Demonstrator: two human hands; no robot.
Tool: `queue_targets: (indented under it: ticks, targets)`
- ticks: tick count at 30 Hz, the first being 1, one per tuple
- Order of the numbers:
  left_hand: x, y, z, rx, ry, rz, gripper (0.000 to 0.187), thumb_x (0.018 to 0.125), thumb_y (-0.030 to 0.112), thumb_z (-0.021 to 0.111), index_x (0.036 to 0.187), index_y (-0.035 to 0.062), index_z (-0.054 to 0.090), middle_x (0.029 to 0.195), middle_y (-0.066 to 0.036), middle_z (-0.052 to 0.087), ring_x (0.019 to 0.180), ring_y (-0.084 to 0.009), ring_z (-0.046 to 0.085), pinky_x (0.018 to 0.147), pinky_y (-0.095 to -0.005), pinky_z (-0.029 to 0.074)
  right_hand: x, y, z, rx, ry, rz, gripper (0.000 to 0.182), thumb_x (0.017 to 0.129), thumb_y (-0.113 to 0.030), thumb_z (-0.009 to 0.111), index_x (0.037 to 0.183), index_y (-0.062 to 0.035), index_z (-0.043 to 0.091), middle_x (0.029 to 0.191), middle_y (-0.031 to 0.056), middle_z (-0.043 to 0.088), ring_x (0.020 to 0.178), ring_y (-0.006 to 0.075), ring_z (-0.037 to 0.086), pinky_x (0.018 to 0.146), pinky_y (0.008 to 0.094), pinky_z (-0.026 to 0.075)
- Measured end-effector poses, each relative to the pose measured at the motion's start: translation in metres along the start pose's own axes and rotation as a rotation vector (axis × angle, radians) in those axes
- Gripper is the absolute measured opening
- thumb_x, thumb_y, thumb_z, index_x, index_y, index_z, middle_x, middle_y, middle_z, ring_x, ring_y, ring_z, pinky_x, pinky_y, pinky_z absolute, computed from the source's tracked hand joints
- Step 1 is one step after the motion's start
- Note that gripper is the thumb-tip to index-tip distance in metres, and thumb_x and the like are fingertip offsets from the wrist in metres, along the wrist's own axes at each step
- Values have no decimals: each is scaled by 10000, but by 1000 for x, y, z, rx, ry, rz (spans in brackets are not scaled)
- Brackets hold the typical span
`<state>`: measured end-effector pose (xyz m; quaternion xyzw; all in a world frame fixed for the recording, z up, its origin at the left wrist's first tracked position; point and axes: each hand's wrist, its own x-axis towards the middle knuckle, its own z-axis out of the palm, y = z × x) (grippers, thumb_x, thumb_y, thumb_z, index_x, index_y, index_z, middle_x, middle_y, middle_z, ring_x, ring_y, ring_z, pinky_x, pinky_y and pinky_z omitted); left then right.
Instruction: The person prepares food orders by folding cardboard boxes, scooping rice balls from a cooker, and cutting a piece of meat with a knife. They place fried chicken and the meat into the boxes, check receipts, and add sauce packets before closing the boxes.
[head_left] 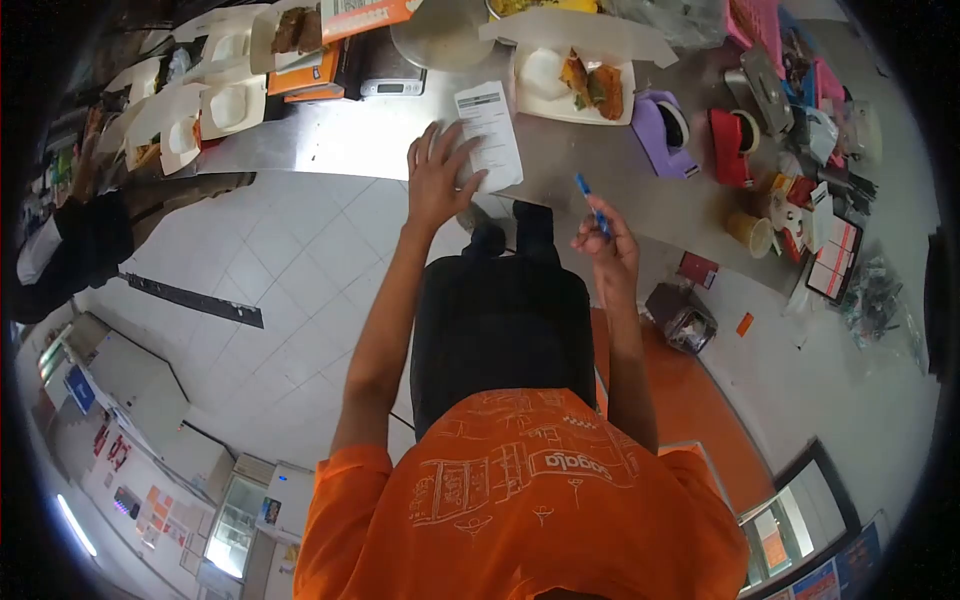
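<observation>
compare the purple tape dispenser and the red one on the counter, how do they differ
The purple tape dispenser is lilac and stands nearer the food tray; the red tape dispenser is bright red and stands nearer the clutter at the counter's end. The purple one looks slightly bulkier. Both carry a pale tape roll and stand side by side on the steel counter.

Steel counter (330, 140); pale tiled floor (270, 260).

A steel counter (340, 140) carries everything. A paper slip (490, 135) lies near its edge. Just beyond the slip sits an open food box (575, 85) and a scale (390, 72). Right of the box stand a purple tape dispenser (662, 130) and a red one (732, 145). More open boxes (200, 110) lie far left of the slip.
</observation>
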<state>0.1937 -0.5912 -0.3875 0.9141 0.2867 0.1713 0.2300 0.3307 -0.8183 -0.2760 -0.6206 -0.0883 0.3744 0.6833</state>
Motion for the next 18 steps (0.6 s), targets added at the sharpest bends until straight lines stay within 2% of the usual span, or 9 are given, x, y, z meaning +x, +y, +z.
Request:
queue_targets:
  ticks: [1, 2, 4, 8, 11, 13, 14, 16, 18]
  targets:
    - [1, -2, -2, 85, -93, 142, 640, 760, 351, 737, 1330, 136, 539, 1414, -100, 458, 1355, -359, 332, 1114, -509, 239, 3, 1, 5, -6, -4, -55, 254, 927, -194, 661, 1124, -35, 660, 790, 2, 571, 663, 90, 541, 630, 228, 446]
    - [5, -7, 1, 70, -147, 131, 644, 766, 410, 716, 1335, 165, 540, 1456, -13, 439, 1400, -341, 285, 1129, -532, 191, 9, 9, 4, -1, 0, -42, 254, 927, -194, 661, 1124, -35, 660, 790, 2, 571, 663, 90, 541, 630, 228, 446]
    - [11, -6, -2, 57, -174, 102, 643, 759, 408, 722, 1331, 174, 543, 1451, -15, 443, 1403, -337, 282, 1128, -542, 182, 27, 27, -1, -570, 103, -218, 224, 936, -160, 640, 1108, -18, 663, 795, 22, 619, 662, 88, 545, 635, 226, 460]
    - [10, -11, 5, 11, -162, 74, 689, 715, 444, 750, 1318, 178, 550, 1435, -11, 457, 1420, -334, 247, 1111, -601, 127, 55, 45, 33, -440, 18, -218, 179, 945, -134, 614, 1061, -7, 666, 840, 61, 685, 682, 91, 602, 639, 230, 486]
    - [14, -11, 4, 40, -156, 55, 737, 681, 466, 772, 1317, 168, 550, 1434, -8, 457, 1427, -334, 229, 1101, -620, 112, 74, 56, 58, -398, -78, -283, 154, 946, -109, 588, 1040, -13, 662, 896, 105, 717, 722, 128, 674, 634, 258, 518]
    - [15, -10, 2, 53, -173, 43, 760, 663, 474, 784, 1318, 166, 550, 1436, -7, 454, 1430, -334, 221, 1096, -627, 105, 81, 59, 67, -516, -127, -337, 161, 945, -88, 564, 1056, -14, 654, 891, 123, 721, 765, 178, 713, 648, 288, 541]
    - [16, -10, 1, 50, -177, 32, 769, 654, 474, 791, 1318, 170, 550, 1442, -3, 446, 1431, -332, 218, 1098, -627, 104, 83, 63, 69, -517, -127, -339, 161, 945, -88, 564, 1056, -14, 654, 891, 123, 721, 765, 178, 713, 648, 288, 541]
    - [17, -9, -1, 40, -193, 13, 785, 645, 470, 801, 1323, 170, 544, 1450, 3, 439, 1436, -329, 203, 1099, -635, 97, 87, 70, 71, -536, -151, -328, 174, 956, -58, 560, 1088, 0, 657, 753, 77, 664, 659, 82, 624, 611, 222, 499]
    - [19, -11, -1, 30, -203, 6, 792, 645, 467, 804, 1328, 165, 539, 1450, 4, 440, 1441, -327, 189, 1098, -642, 91, 90, 70, 73, -600, -171, -344, 180, 968, -61, 537, 1087, -8, 661, 779, 80, 679, 689, 95, 647, 621, 231, 510]
